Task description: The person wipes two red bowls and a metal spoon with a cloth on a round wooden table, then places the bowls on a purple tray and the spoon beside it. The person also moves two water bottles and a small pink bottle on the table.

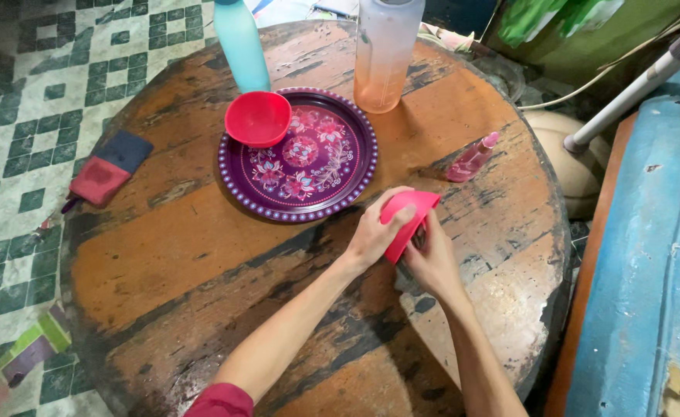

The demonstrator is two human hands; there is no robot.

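Beside purple tray (297, 202), gripping red bowl (406, 224) with left hand (371, 235), right hand (432, 259). Fingers (401, 212) clamping rim. Likely feeling light, stiff, smooth.

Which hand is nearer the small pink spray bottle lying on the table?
Right. The right hand sits below and slightly left of the pink spray bottle, behind the pink bowl; the left hand is farther left, nearer the purple plate.

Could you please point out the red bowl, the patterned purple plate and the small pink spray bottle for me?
red bowl (257, 117): head view, inside of the bowl.
purple plate (317, 166): head view, flowered centre right of the bowl.
pink spray bottle (470, 160): head view, its body.
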